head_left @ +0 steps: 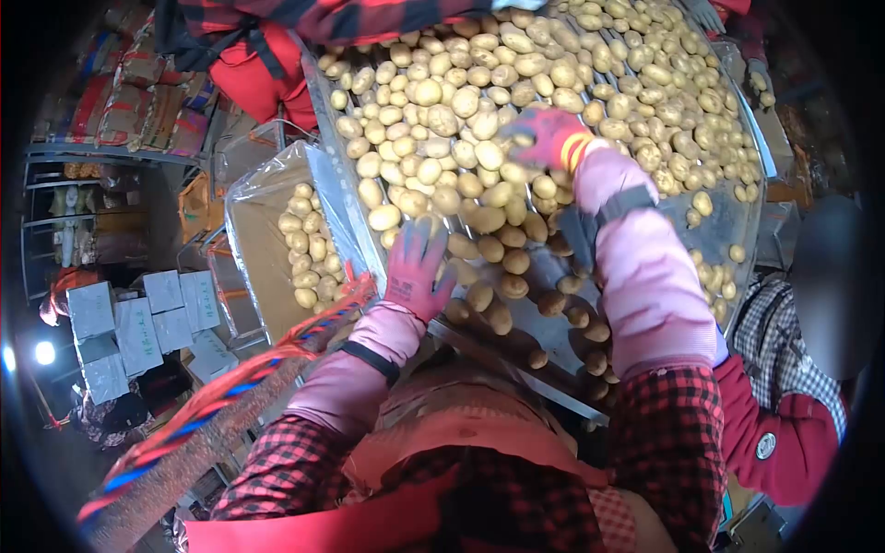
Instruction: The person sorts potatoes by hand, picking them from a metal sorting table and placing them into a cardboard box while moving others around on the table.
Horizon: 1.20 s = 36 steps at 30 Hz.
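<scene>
Many potatoes (442, 120) lie over a wide metal sorting table (346, 198). My left hand (419, 272), in a pink and grey glove, rests at the table's near left edge with its fingers spread, and nothing shows in it. Farther in, my right hand (548, 138), in a red and grey glove with yellow bands, reaches over the potatoes. Its fingers are bent around or beside a potato; whether they grip it cannot be made out. Below, several potatoes lie near the lower edge, partly in shadow. A co-worker's dark glove (579, 240) is beside my right forearm.
A plastic-lined box (263, 230) with potatoes stands left of the table. A rope-wrapped bar (230, 396) crosses the lower left. Cartons (138, 336) are stacked farther left. Co-workers stand at the top and right; one in a maroon sleeve (765, 433) is close by my right arm.
</scene>
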Tool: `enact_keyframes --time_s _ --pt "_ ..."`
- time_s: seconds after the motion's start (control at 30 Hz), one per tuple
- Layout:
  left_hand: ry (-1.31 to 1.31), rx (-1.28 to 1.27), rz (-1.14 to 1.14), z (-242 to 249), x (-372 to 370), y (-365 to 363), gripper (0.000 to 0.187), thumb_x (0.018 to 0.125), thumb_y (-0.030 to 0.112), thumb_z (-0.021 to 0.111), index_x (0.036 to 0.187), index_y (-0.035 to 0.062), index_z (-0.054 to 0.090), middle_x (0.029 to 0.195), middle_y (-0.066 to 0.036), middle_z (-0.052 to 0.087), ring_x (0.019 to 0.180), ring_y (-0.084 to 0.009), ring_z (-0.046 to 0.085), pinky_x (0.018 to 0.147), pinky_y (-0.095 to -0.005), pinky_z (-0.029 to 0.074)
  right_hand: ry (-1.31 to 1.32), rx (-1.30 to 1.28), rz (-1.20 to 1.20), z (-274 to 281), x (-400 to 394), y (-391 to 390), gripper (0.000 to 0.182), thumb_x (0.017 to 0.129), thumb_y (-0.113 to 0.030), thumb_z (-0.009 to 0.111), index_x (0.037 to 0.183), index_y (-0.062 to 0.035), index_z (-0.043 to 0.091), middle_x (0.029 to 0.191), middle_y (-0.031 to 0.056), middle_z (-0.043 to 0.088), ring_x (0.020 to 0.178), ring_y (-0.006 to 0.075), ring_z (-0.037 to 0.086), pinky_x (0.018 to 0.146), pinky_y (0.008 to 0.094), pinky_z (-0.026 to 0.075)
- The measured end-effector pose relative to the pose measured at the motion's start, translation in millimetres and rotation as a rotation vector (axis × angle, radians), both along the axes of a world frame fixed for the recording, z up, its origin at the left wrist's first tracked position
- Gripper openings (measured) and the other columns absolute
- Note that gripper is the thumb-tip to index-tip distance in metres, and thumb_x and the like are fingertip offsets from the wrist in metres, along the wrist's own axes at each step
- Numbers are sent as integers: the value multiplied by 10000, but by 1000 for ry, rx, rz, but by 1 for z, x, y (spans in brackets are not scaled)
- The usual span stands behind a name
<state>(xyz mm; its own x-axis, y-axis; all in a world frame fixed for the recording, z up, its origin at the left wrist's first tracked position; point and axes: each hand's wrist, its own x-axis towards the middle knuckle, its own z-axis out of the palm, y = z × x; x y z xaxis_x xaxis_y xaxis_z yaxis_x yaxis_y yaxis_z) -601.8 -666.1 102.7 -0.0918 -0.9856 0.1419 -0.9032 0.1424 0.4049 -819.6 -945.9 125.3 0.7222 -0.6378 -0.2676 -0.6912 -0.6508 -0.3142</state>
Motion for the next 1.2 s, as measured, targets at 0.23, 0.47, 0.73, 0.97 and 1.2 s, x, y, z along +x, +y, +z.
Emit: enact_keyframes --time_s 0.23,0.47,0.73,0.97,1.2 --pt "-28 -4 -43 -5 0 2 725 808 406 681 1419 98 442 1454 -245 367 1331 -524 308 1091 -587 281 -129 -487 -278 -28 -77 167 476 795 -421 661 1249 -288 609 1347 60 505 1310 331 379 1060 566 286" --pt "-159 122 -265 1 -77 18 858 800 501 667 1454 35 363 1482 -203 367 1359 -498 278 1120 -620 177 174 -276 -666 -29 -102 341 698 813 -461 630 1437 -225 426 1527 146 319 1398 374 289 1123 608 191" --pt "-83 150 -914 3 -102 33 742 800 489 650 1401 98 459 1442 -162 437 1369 -402 329 1147 -570 193 -124 -311 -957 -42 -133 460 755 766 -409 677 1434 -160 429 1444 199 382 1337 424 344 1107 535 284" --pt "-134 -6 -406 4 -2 12 592 796 294 671 1331 80 534 1379 -190 471 1297 -412 404 1110 -557 257 18 -451 -791 -48 -112 393 666 834 -383 636 1433 -169 439 1359 217 458 1276 405 417 1064 524 341" --pt "-89 10 -374 -5 7 15 554 812 287 658 1294 38 544 1331 -195 521 1274 -412 440 1109 -556 269 -107 -614 -1123 -41 -149 332 556 824 -234 638 1345 -91 505 1394 175 458 1265 417 439 1038 500 387"
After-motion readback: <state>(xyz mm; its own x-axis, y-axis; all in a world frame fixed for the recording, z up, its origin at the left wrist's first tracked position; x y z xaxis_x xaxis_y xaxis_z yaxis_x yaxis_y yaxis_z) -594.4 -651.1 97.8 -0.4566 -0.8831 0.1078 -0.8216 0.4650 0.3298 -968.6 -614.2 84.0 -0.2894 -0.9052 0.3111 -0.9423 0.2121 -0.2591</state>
